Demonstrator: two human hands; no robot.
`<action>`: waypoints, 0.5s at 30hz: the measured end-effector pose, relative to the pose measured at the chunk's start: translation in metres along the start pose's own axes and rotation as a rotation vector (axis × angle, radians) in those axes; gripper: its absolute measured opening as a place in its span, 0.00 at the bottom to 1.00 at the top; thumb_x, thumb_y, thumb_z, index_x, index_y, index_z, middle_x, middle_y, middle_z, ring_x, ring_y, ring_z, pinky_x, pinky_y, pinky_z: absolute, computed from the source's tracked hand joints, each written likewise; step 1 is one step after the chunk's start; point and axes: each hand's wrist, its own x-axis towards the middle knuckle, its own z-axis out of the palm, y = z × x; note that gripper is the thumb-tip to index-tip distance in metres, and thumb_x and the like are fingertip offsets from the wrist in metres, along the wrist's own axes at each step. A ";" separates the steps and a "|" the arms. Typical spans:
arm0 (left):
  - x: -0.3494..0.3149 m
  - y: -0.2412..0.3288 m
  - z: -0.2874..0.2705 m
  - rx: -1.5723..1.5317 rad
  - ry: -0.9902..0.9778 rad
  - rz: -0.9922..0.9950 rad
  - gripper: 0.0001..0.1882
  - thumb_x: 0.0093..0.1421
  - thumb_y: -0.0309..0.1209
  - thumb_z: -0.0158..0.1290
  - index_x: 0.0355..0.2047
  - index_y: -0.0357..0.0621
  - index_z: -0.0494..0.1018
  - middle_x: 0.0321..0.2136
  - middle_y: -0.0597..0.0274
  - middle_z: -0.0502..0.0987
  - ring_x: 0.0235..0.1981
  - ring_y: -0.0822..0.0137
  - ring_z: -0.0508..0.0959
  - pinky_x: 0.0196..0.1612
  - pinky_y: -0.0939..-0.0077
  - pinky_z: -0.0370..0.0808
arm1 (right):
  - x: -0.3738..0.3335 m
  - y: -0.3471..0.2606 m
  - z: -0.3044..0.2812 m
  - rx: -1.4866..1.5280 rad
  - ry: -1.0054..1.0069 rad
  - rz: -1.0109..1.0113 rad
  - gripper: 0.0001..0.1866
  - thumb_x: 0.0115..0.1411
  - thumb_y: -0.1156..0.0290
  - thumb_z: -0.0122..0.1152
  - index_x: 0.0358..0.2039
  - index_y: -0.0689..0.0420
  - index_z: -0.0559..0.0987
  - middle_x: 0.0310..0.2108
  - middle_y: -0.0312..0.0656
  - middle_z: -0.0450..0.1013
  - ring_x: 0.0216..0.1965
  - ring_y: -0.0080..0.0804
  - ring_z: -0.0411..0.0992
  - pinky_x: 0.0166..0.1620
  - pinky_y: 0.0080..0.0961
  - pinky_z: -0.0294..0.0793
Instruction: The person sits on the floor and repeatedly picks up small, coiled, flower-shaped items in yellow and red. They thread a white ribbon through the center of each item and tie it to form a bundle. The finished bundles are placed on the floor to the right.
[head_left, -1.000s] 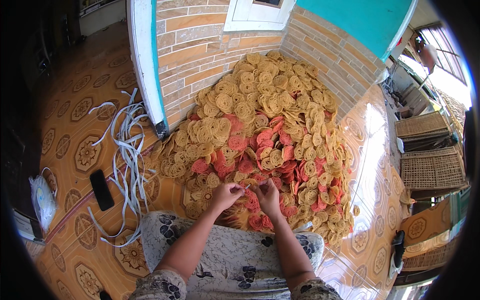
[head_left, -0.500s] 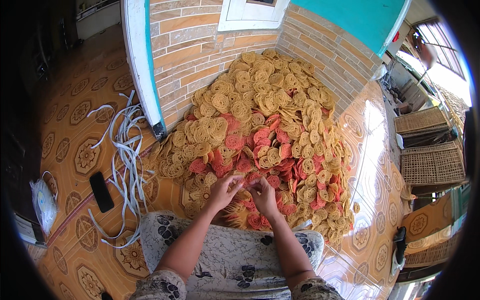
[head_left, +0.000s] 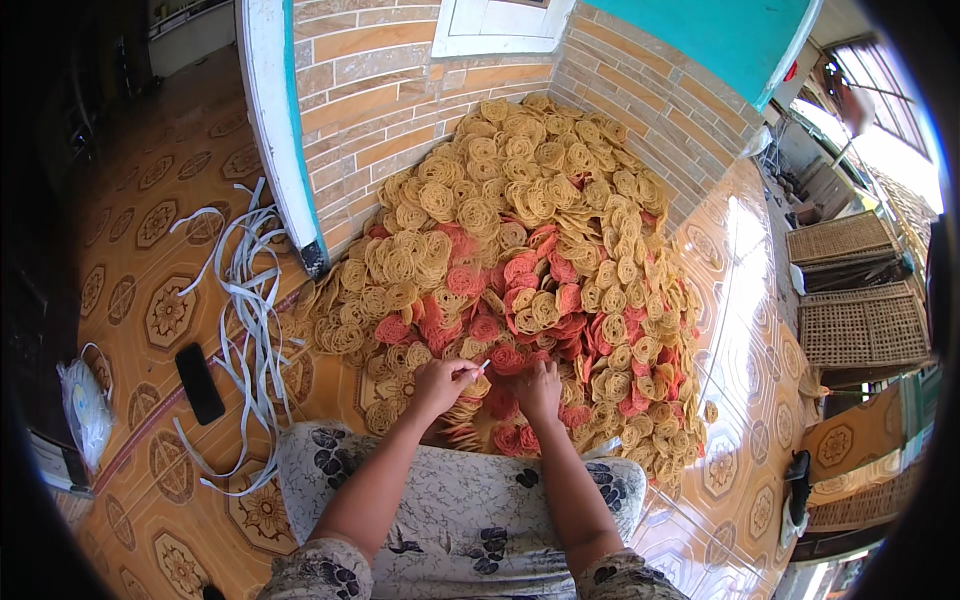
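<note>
My left hand [head_left: 440, 388] pinches a white strip [head_left: 485, 367], whose short end sticks out beyond the fingertips. Just below that hand hangs a row of yellow lacy coiled rounds [head_left: 463, 418], which look like dried noodle nests; the strip inside them is hidden. My right hand [head_left: 540, 391] is closed at the near side of the heap, fingers bent down by a red coiled round [head_left: 506, 360]. What its fingertips hold cannot be made out. Ahead, a large heap of yellow rounds [head_left: 520, 150] mixed with red ones spreads against the wall corner.
White flat strips [head_left: 250, 300] lie tangled on the patterned tiles at left, beside a black phone [head_left: 200, 384] and a clear plastic bag [head_left: 84, 410]. A door frame [head_left: 275, 120] and brick-patterned walls [head_left: 365, 100] border the heap. Woven trays [head_left: 862, 330] stand at right.
My hands were together and have moved apart, the right one shifting right to the heap. The white strip end now shows at my left fingertips. The view has shifted slightly.
</note>
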 end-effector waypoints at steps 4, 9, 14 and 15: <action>0.000 0.007 -0.005 -0.038 -0.018 -0.093 0.11 0.58 0.44 0.60 0.34 0.54 0.83 0.18 0.66 0.79 0.19 0.69 0.76 0.30 0.72 0.70 | 0.010 0.000 -0.011 0.713 -0.032 0.094 0.15 0.55 0.70 0.66 0.41 0.61 0.75 0.30 0.42 0.76 0.30 0.29 0.74 0.33 0.26 0.72; -0.001 0.015 -0.004 -0.092 -0.075 -0.172 0.11 0.57 0.38 0.62 0.35 0.44 0.82 0.26 0.64 0.83 0.26 0.76 0.79 0.31 0.79 0.73 | 0.007 -0.020 -0.036 1.138 -0.231 0.211 0.10 0.60 0.74 0.63 0.39 0.63 0.75 0.31 0.36 0.76 0.32 0.19 0.73 0.36 0.18 0.72; -0.002 0.010 0.001 -0.155 0.004 -0.144 0.11 0.56 0.41 0.62 0.32 0.50 0.83 0.19 0.68 0.80 0.21 0.74 0.79 0.28 0.78 0.72 | 0.001 -0.040 -0.040 1.189 -0.235 0.171 0.08 0.60 0.76 0.62 0.38 0.64 0.75 0.33 0.37 0.75 0.34 0.19 0.73 0.39 0.17 0.72; -0.002 0.009 0.001 -0.162 -0.003 -0.161 0.11 0.56 0.41 0.62 0.32 0.50 0.83 0.19 0.68 0.80 0.21 0.74 0.79 0.29 0.78 0.72 | 0.001 -0.042 -0.040 1.197 -0.237 0.162 0.08 0.60 0.76 0.62 0.38 0.64 0.75 0.33 0.37 0.75 0.34 0.19 0.73 0.39 0.17 0.72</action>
